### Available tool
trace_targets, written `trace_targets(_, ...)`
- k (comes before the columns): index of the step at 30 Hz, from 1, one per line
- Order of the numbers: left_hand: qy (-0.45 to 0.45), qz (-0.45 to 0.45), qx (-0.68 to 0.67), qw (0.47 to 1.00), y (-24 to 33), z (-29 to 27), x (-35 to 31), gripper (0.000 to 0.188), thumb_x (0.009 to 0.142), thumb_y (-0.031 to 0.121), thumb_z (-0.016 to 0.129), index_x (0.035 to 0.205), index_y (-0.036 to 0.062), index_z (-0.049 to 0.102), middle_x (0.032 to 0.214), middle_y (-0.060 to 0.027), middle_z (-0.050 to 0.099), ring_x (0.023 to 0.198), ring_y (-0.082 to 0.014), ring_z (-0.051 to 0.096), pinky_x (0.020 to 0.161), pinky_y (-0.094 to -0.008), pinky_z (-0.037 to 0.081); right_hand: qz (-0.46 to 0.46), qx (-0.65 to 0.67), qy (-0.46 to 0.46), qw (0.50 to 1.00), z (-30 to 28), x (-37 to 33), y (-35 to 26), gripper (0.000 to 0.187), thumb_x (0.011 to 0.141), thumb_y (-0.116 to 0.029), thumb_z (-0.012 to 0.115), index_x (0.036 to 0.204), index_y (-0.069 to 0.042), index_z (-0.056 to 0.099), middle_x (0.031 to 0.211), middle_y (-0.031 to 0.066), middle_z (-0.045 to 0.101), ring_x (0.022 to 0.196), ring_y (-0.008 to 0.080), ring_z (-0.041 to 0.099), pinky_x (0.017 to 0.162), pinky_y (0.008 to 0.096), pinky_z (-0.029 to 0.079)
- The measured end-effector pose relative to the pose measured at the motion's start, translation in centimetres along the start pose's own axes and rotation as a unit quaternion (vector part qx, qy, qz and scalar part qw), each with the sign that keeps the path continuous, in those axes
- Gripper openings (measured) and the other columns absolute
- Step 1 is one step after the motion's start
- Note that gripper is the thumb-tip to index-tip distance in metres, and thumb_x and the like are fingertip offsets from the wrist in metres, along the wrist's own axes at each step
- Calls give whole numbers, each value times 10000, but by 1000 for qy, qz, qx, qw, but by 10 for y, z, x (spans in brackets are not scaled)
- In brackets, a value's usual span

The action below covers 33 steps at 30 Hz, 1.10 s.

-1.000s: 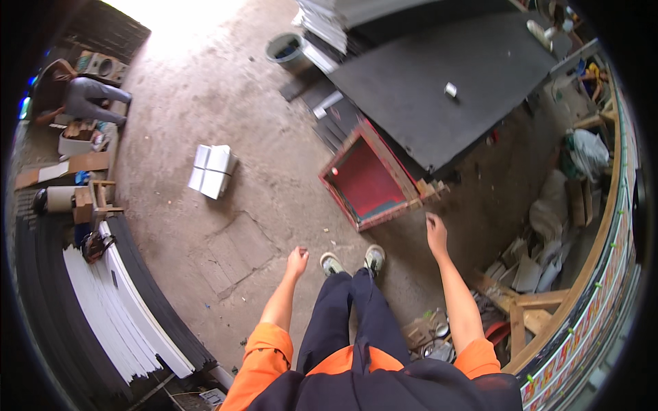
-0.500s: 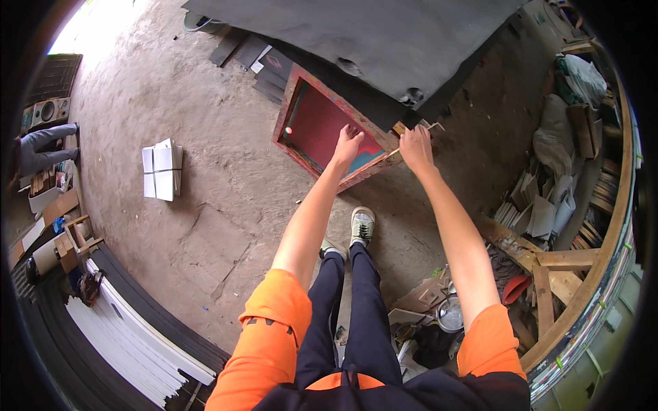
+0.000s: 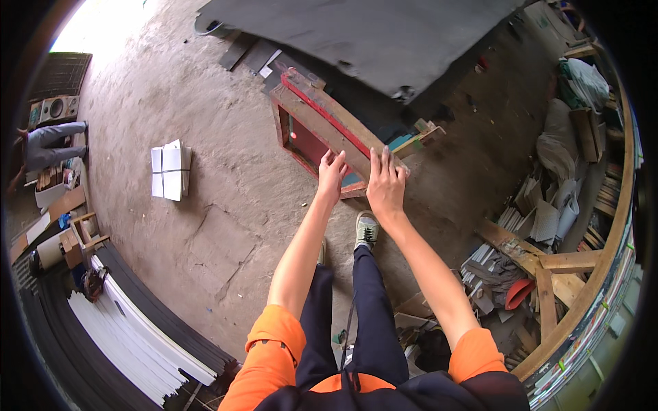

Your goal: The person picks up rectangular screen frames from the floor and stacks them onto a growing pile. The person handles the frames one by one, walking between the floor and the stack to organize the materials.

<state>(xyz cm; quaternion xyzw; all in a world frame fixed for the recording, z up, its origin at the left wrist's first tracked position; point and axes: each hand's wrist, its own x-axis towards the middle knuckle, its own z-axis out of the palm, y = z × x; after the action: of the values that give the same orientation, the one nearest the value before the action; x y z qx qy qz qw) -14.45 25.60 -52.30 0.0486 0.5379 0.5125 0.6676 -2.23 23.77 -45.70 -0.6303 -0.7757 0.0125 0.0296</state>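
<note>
In the head view, a red-edged rectangular wooden frame with a red mesh panel (image 3: 322, 130) stood tilted at upper centre, its long axis running from upper left to lower right. A dark sheet (image 3: 370, 34) lay behind it. The left hand (image 3: 332, 175) and right hand (image 3: 386, 185) gripped its near rail, fingers spread flat. A white bundle (image 3: 170, 171) lay left on rough concrete.

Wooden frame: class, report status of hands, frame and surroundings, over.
Both hands, left hand and right hand, grip the red-edged wooden frame. Frame tilted up on edge. Black board right behind it.
</note>
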Motion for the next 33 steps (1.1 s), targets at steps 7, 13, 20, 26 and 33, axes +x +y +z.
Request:
trace_targets(7,37,-13,102,994,24,-67,-54,756,727,292,631,1241,8,155,1163,-132,379,1066,-210,394,885,-340,322,18,46,-101,994,-45,-21,-60,597,685,-185,608,1205,-41,354,1115,114,453,967,231,509,737,298,357)
trace_targets(13,24,-21,224,974,38,-101,-63,761,681,372,666,1145,-20,206,1066,-141,440,961,-192,458,782,-296,386,10,143,-162,976,-18,-43,-90,699,680,-135,614,1246,-6,222,1064,192,438,870,332,517,718,386,454)
trace_targets(20,70,7,340,938,35,-121,-54,963,581,465,703,1155,-97,171,1117,-268,405,1045,-291,441,869,-332,366,16,189,-183,965,0,-17,-95,659,639,-42,546,1209,1,218,1027,239,450,919,382,489,761,430,436)
trace_targets(26,126,36,345,929,30,-137,-56,814,581,392,726,1104,-65,300,1064,-212,471,971,-254,496,805,-335,413,21,173,-187,967,20,-3,-85,589,655,-205,649,1095,-46,290,974,227,488,829,409,527,687,459,455)
trace_targets(33,158,56,377,911,37,-118,-62,833,568,352,722,1133,-91,301,1049,-256,486,988,-310,494,842,-352,392,-5,255,-173,951,29,-12,-95,532,687,-151,598,1095,-6,289,936,269,515,791,419,531,685,448,454)
